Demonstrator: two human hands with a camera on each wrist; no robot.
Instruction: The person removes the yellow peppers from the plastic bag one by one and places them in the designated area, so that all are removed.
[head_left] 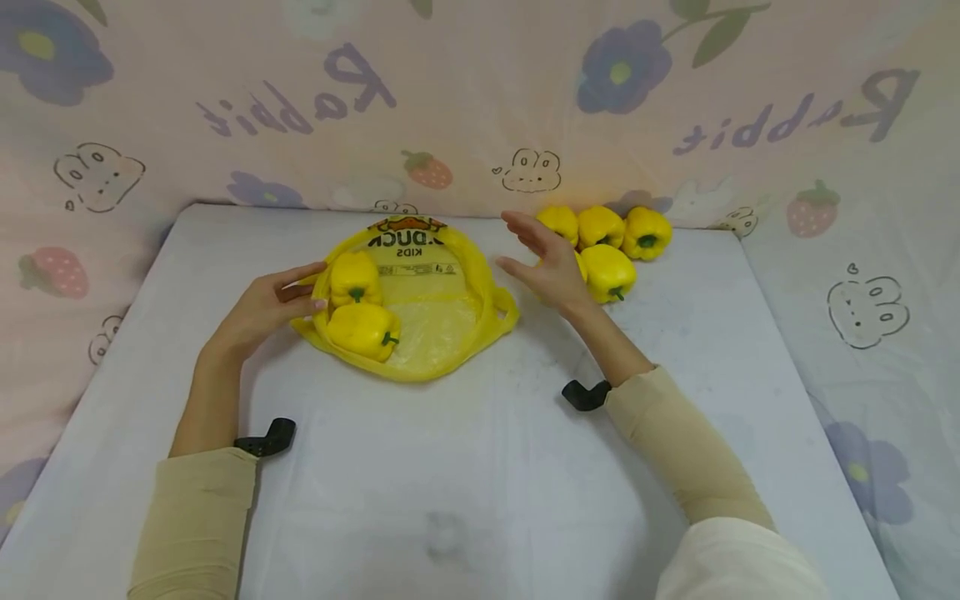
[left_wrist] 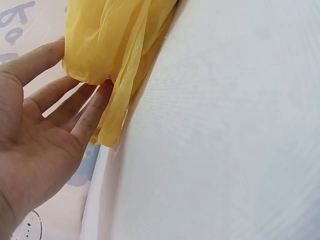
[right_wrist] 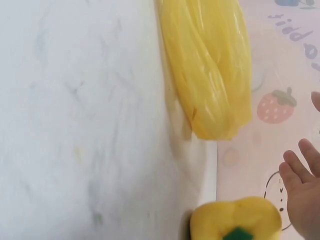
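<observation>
Two peppers (head_left: 360, 330): in bag (head_left: 423, 369), centre left
Left hand (head_left: 264, 302): fingers spread, touching bag
Right hand (head_left: 557, 268): fingers wide, near five peppers (head_left: 609, 271), upper right

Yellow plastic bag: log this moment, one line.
left hand: touching yellow plastic bag | right hand: empty | yellow bell peppers: two in bag, others outside

Yellow peppers (head_left: 609, 268), yellow bag (head_left: 438, 329)

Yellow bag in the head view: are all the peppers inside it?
No, two peppers lie in the yellow bag, while other peppers sit on the table to its right.
</observation>
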